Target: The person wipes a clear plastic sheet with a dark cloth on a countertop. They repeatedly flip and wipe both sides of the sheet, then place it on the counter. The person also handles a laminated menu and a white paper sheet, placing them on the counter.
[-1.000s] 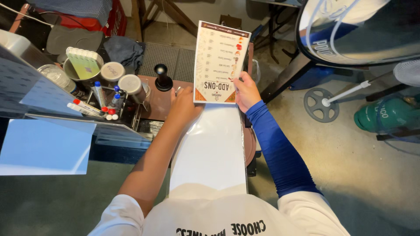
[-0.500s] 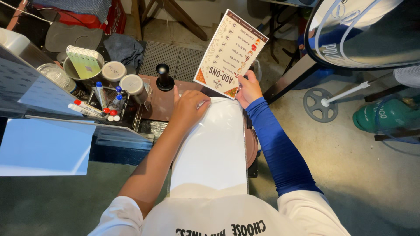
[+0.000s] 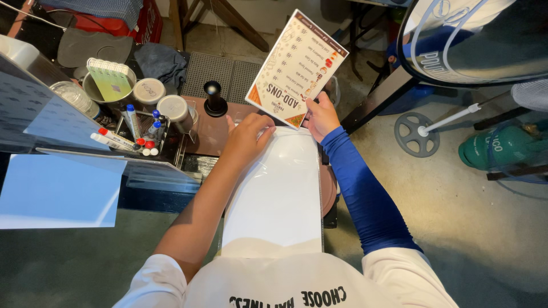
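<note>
A printed menu card (image 3: 297, 68) stands tilted at upper centre of the frame, pinched at its lower edge by the right hand (image 3: 321, 116), whose fingers are closed on it. The left hand (image 3: 246, 138) lies flat and open on a white sheet (image 3: 278, 199) just below. Left of it, a black knob (image 3: 214, 98), lidded cups (image 3: 174, 108) and markers (image 3: 128, 137) sit on the table (image 3: 210, 134).
</note>
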